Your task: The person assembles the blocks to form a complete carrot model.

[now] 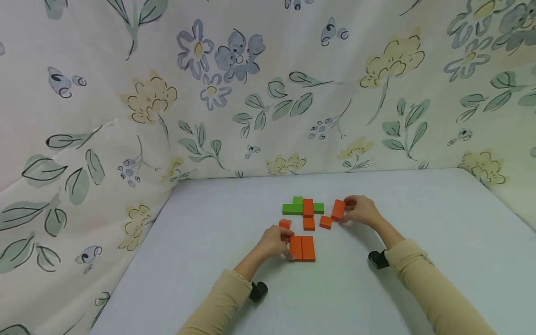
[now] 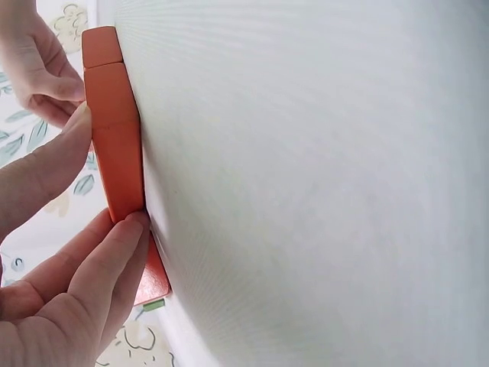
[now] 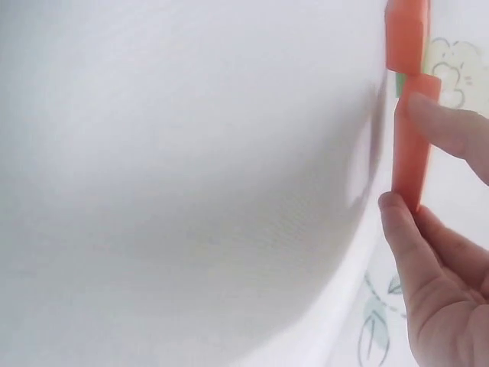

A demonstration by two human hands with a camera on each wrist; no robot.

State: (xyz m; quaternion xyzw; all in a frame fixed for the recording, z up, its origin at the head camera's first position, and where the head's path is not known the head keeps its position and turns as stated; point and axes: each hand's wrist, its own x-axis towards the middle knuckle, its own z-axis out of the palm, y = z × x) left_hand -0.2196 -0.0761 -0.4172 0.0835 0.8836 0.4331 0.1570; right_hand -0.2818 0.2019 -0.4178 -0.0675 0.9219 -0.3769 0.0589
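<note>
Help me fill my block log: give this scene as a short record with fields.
left hand: pinches left block of the front orange pair
right hand: pinches an orange block
green blocks: farthest back, on both sides of another orange block
small orange blocks: three, nearer than the green ones
table: white
backdrop: floral cloth

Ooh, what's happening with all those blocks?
A person's left hand holds the left orange block of a pair lying side by side on a white table. The right hand grips another rectangular orange block, farther back. Green blocks and smaller orange blocks lie nearby.
</note>
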